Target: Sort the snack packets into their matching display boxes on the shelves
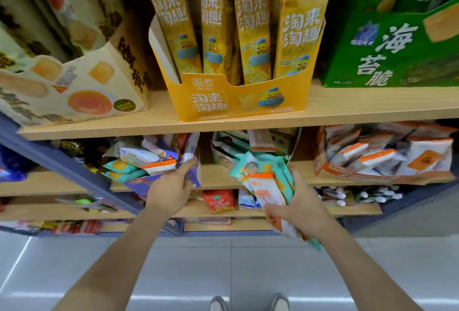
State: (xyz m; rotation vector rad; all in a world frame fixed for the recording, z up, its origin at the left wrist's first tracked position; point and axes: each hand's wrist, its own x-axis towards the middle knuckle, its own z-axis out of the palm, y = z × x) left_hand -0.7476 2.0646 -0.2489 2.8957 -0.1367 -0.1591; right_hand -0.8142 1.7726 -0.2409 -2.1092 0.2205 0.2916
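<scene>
Our right hand (305, 209) grips a mixed packet bundle (265, 181); w/ looser fingers (296, 179) some may slip. Left hand (171, 186) holds purple box (195, 179) edge, could tip it.

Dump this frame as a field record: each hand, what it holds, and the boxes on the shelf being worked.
left hand: grips right edge of purple box
right hand: holds bundle of packets, teal and white-orange
purple box contents: mixed teal, blue and white-orange packets
middle box: white-teal, holds some packets
orange box: filled with white-orange packets
upper shelf: cream box, yellow box, green box
</scene>
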